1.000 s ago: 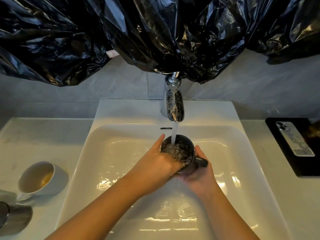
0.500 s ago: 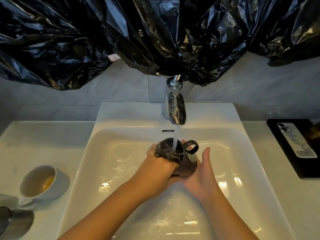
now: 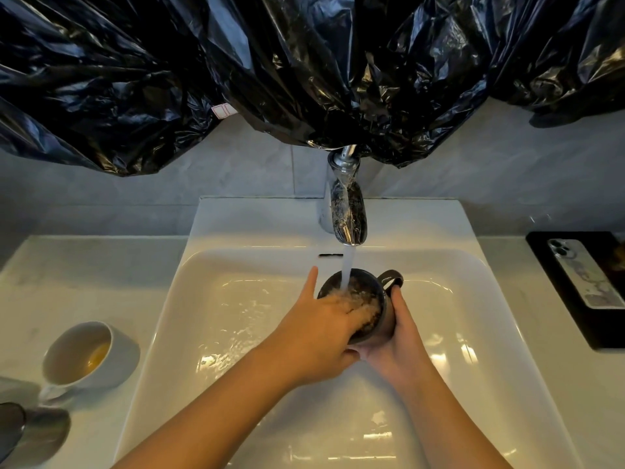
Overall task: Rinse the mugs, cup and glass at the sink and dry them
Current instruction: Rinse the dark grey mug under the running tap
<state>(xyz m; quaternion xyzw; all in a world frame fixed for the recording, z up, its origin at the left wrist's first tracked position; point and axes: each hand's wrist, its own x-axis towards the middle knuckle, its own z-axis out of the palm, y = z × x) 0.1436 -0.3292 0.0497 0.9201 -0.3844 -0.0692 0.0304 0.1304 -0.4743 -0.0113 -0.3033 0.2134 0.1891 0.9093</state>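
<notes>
Dark grey mug [image 3: 378, 299], white sink [image 3: 236, 231], white cup [image 3: 115, 353] with yellow dregs, glossy black plastic sheeting [image 3: 304, 62], black tray [image 3: 548, 265].

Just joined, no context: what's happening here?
A person is rinsing a dark glazed ceramic mug under the running chrome faucet, over the white ceramic sink. The right hand grips the mug's side. The left hand has its fingers inside the mouth, in the stream. A white ceramic cup holding yellowish liquid sits unwashed on the pale counter to the left.
</notes>
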